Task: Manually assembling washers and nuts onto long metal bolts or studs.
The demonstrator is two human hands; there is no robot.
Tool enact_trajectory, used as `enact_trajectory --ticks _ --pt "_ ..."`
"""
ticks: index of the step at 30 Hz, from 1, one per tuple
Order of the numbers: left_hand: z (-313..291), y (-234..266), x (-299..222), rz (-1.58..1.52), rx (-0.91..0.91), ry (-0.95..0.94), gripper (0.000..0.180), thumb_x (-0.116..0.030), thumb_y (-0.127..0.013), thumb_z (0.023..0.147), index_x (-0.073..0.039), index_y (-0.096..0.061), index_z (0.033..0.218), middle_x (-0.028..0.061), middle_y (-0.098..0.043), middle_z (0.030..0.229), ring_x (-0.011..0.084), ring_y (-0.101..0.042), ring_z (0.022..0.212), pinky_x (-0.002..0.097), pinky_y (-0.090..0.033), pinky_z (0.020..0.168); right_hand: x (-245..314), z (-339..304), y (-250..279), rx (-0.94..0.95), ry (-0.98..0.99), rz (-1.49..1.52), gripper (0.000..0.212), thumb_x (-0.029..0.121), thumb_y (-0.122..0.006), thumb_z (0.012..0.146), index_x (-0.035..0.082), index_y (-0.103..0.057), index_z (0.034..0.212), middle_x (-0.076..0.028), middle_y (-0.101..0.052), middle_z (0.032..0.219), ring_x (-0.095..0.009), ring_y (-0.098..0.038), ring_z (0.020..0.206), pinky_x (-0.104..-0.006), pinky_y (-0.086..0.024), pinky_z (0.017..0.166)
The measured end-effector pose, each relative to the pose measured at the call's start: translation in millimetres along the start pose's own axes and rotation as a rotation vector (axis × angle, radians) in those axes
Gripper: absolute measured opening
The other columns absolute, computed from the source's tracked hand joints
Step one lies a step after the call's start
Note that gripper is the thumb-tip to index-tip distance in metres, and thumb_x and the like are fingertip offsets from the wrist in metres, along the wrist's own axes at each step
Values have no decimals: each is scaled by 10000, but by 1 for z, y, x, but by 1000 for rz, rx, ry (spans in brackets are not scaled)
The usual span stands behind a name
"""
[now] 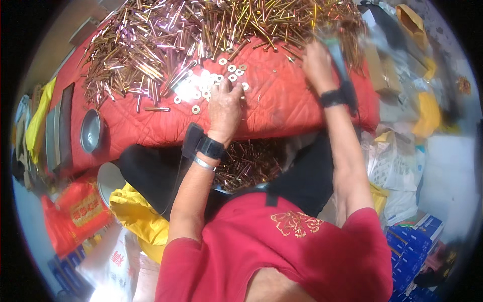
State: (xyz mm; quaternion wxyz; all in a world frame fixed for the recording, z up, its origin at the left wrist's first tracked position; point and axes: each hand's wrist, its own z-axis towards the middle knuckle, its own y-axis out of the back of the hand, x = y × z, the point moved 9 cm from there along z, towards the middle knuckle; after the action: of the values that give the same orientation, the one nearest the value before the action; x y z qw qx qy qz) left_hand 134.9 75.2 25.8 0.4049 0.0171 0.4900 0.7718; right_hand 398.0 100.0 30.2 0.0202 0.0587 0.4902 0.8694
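My left hand [225, 106] rests on the red quilted cover [282, 110], its fingers curled down among flat round washers [195, 109]. Whether a washer is between its fingertips is hidden. Farther right, my right hand [318, 66] reaches to the near edge of a big heap of long brassy metal bolts [146, 55]. Its fingers are bent together and slightly blurred, so what they hold cannot be made out. Glare whitens some of the washers left of my left hand. One loose metal rod [157, 109] lies apart from the heap.
A grey metal bowl [92, 131] sits at the cover's left edge. More bolts [251, 163] lie below, between my legs. A red bag [78, 214] and yellow cloth [141, 216] are at lower left. Blue boxes [412, 249] are stacked at lower right, below white plastic bags [395, 166].
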Motion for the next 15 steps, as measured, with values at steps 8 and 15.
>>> enact_trajectory --ticks 8,15 --pt "-44 19 25 -415 -69 270 312 -72 -699 751 -60 -641 1057 91 -517 875 245 -524 815 349 -460 709 84 -48 28 280 -109 747 202 134 -522 876 51 -577 1051 -203 -639 916 -370 -623 859 -426 -492 737" --pt "-75 6 55 -1569 -48 978 340 -191 -588 921 28 -513 1170 58 -552 957 120 -540 751 228 -447 644 161 -74 35 336 145 685 180 223 -615 846 92 -682 949 -125 -677 869 -303 -651 819 -387 -513 709"
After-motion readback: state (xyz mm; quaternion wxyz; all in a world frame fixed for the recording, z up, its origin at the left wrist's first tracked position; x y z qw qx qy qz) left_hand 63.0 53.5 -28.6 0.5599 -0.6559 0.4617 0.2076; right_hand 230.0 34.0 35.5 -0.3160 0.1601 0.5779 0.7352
